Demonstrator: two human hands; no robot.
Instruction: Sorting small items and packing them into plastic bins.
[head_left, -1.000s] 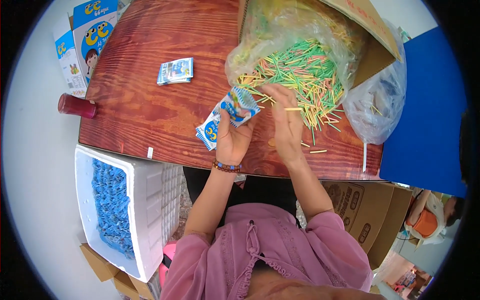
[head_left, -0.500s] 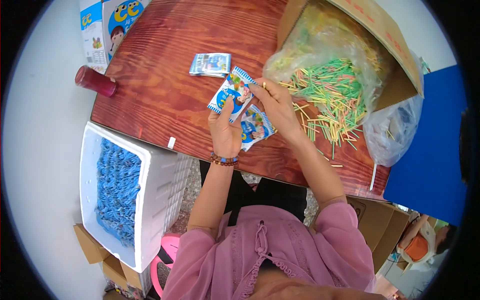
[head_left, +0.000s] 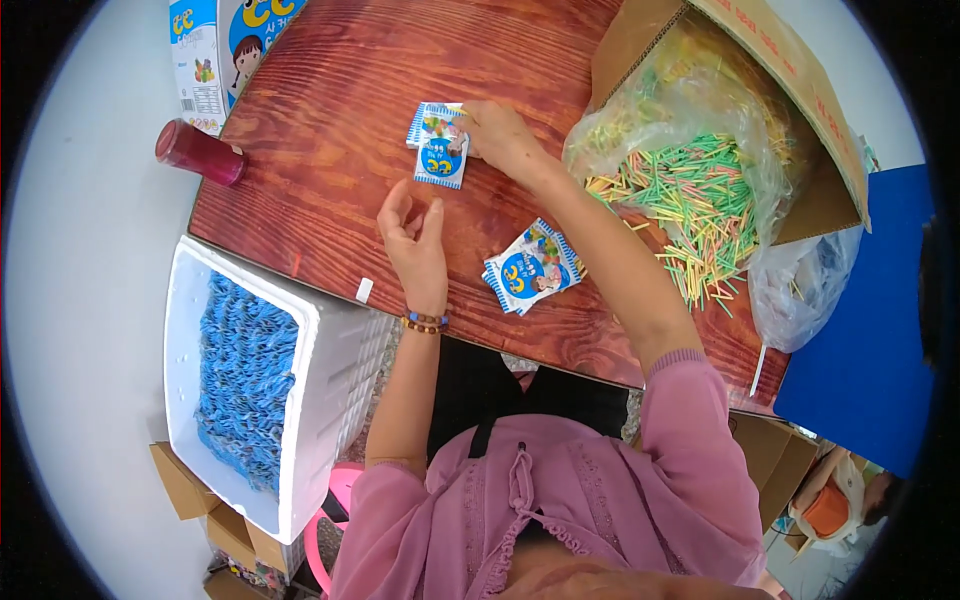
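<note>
My right hand reaches across the wooden table and rests its fingers on a small blue and white packet, which lies on another packet. My left hand hovers palm up over the table, fingers loosely curled, holding nothing. A small stack of the same blue and white packets lies near the table's front edge, between my two arms.
An open cardboard box at the right holds a clear bag of thin coloured sticks, some spilled on the table. A dark red jar and printed boxes stand at left. A white foam box of blue packets sits below the table.
My right hand has carried a packet from my left hand to the far pile and set it down. The left hand is now empty, and the other packets lie on the table.
</note>
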